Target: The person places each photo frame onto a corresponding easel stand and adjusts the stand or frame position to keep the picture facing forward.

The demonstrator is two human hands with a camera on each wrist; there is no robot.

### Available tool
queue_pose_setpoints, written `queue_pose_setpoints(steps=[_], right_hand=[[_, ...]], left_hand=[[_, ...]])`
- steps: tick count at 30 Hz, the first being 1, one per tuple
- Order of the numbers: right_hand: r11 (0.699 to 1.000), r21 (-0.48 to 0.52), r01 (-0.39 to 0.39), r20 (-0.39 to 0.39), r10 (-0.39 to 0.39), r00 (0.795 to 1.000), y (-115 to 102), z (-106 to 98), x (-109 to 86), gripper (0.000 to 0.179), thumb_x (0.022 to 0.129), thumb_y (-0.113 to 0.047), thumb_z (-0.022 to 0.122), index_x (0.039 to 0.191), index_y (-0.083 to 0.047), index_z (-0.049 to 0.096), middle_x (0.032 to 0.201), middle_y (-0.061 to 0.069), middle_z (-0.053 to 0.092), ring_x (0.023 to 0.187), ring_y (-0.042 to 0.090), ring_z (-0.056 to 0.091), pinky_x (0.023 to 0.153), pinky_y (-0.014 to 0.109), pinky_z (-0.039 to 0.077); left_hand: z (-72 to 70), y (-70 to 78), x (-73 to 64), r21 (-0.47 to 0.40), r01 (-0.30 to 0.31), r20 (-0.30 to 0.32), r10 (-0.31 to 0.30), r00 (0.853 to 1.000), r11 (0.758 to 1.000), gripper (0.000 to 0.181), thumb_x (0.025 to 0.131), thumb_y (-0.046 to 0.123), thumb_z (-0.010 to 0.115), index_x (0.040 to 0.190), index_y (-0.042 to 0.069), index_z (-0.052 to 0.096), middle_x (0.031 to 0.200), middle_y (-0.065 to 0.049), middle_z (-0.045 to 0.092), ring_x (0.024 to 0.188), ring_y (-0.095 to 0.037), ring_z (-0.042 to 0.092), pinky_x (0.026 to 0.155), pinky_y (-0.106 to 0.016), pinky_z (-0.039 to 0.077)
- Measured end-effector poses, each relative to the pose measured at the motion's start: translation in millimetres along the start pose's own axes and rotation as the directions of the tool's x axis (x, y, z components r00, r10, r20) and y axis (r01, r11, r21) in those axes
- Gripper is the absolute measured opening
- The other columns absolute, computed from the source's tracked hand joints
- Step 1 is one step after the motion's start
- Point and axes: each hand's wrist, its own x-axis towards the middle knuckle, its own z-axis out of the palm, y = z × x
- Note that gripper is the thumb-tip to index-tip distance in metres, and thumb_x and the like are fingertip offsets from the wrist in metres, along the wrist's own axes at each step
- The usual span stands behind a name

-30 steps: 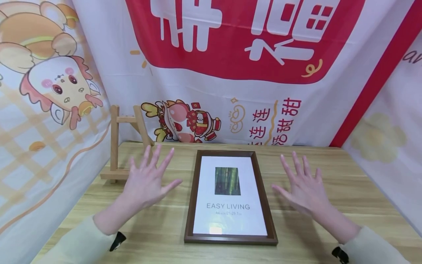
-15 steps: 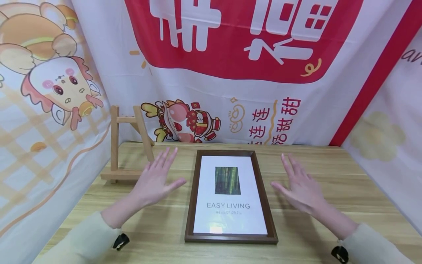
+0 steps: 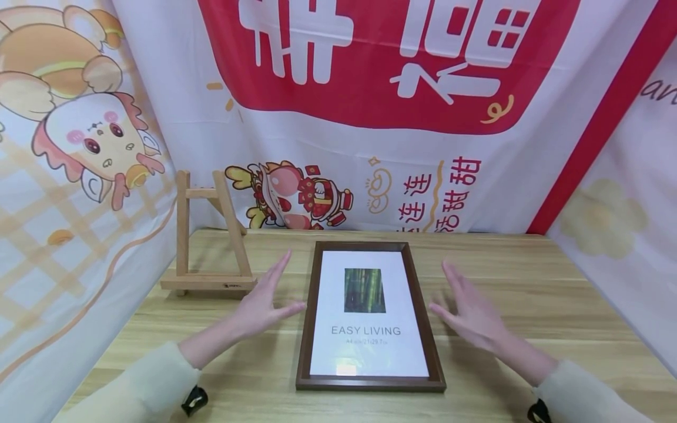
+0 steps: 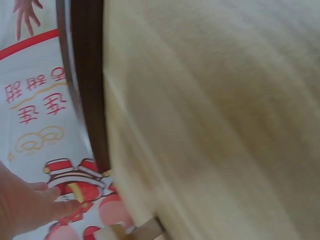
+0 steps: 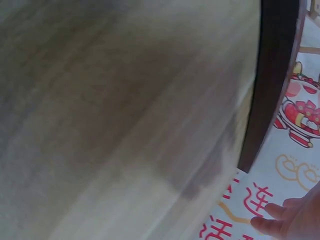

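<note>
A dark brown picture frame (image 3: 371, 383) lies flat on the wooden table, its white sheet printed with a small bamboo picture and "EASY LIVING". My left hand (image 3: 262, 306) hovers just off its left side, fingers straight and thumb pointing at the edge. On the opposite side, my right hand (image 3: 472, 314) is held the same way, thumb toward the frame's right edge. Neither hand holds anything. In the left wrist view the frame's side (image 4: 89, 80) runs past my left hand (image 4: 27, 205); the right wrist view shows its other side (image 5: 272, 75) near my right hand (image 5: 295, 217).
A small wooden easel (image 3: 208, 282) stands at the back left of the table (image 3: 571, 305), close behind my left hand. Printed cloth (image 3: 296, 135) hangs along the back and both sides. A black wrist strap (image 3: 194, 400) shows below the left sleeve.
Both hands have turned from palms down with fingers spread to palms facing each other, and moved in closer to the frame. The frame and easel have stayed put.
</note>
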Motion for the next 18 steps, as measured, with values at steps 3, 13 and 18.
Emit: queue_pose_setpoints(steps=[3,13,18], right_hand=[[0.999,0.045,-0.018,0.016,0.018,1.0,2,5,0.1,0.091,0.094,-0.05,0.056,0.157,-0.015,0.0,0.157,0.024,0.017,0.136,0.049,0.026,0.103,0.07,0.025],[0.973,0.216,-0.08,0.098,0.06,0.993,11,25,5.3,0.097,0.09,-0.05,0.064,0.157,-0.01,0.006,0.156,0.025,0.019,0.138,0.047,0.025,0.106,0.067,0.021],[0.968,0.238,-0.08,0.123,0.052,0.991,12,35,4.8,0.097,0.089,-0.051,0.065,0.154,0.0,0.014,0.153,0.028,0.024,0.137,0.047,0.027,0.109,0.062,0.022]], left_hand=[[5.9,-6.2,2.0,-0.092,0.023,0.027,-0.02,0.999,0.995,0.108,0.082,0.052,0.072,0.156,0.033,-0.004,0.161,-0.012,0.009,0.139,-0.047,0.021,0.102,-0.071,0.024],[20.5,-20.8,7.8,-0.189,0.037,0.111,-0.016,0.994,0.981,0.112,0.08,0.038,0.079,0.158,0.021,0.001,0.157,-0.018,0.021,0.139,-0.04,0.029,0.106,-0.064,0.025],[28.6,-22.8,7.5,-0.212,0.072,0.147,-0.041,0.988,0.975,0.114,0.077,0.041,0.081,0.158,0.016,0.004,0.155,-0.017,0.028,0.137,-0.037,0.032,0.109,-0.06,0.024]])
